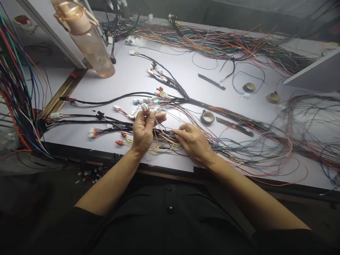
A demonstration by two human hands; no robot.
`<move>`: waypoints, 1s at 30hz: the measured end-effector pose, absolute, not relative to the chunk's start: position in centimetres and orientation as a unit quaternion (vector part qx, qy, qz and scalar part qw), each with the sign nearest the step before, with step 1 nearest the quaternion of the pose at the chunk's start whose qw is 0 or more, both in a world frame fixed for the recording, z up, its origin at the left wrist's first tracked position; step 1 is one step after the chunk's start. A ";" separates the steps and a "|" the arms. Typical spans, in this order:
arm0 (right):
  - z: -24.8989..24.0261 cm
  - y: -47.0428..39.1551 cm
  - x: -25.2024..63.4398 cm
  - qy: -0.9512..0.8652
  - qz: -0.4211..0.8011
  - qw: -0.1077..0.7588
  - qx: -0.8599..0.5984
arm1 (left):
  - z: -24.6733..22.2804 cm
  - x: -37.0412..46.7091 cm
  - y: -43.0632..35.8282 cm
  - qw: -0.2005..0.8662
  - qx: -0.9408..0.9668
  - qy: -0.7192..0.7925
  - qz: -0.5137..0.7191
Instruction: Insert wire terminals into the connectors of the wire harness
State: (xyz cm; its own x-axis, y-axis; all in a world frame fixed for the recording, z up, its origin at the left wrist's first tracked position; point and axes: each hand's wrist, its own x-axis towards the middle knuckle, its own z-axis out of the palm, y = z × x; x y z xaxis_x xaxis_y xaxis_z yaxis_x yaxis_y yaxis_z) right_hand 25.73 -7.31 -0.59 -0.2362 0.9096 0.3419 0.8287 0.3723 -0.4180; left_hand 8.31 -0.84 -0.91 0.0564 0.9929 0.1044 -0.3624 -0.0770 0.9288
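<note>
My left hand pinches a small white connector with orange parts between thumb and forefinger, its other fingers curled loosely. Thin wires trail from there toward my right hand, whose thumb and forefinger are closed on a wire too fine to make out fully. Beneath both hands runs a wire harness with black-wrapped branches. At its left end are a white multi-pin connector and a red connector. More white and teal connectors lie just beyond my left hand.
A water bottle stands at the back left by a white panel. Tape rolls and two dark flat strips lie right of the harness. Loose wire bundles stretch along the back. More wires hang at the left.
</note>
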 end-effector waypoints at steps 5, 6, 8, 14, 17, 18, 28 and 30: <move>0.5 -6.9 25.2 -0.754 0.083 0.334 -0.559 | -0.6 7.8 -0.9 0.610 0.437 0.331 0.572; 0.7 -6.8 25.0 -0.750 0.075 0.336 -0.564 | -0.6 7.7 -0.9 0.613 0.438 0.327 0.570; 1.2 -6.5 24.2 -0.743 0.059 0.329 -0.580 | -0.6 7.5 -0.9 0.613 0.446 0.327 0.564; 2.1 -5.8 19.6 -0.729 0.018 0.207 -0.652 | -0.5 7.6 -0.9 0.565 0.489 0.366 0.555; 1.7 -5.5 18.0 -0.717 0.001 0.182 -0.673 | -0.4 7.8 -1.0 0.541 0.500 0.375 0.563; 1.4 -5.5 17.8 -0.715 -0.002 0.179 -0.676 | -0.3 7.9 -1.0 0.538 0.501 0.376 0.564; -0.7 -5.7 20.5 -0.715 0.091 0.239 -0.651 | -0.9 8.3 -0.8 0.541 0.470 0.364 0.595; -1.2 -5.5 20.8 -0.702 0.128 0.268 -0.647 | -1.1 8.4 -0.7 0.537 0.466 0.370 0.599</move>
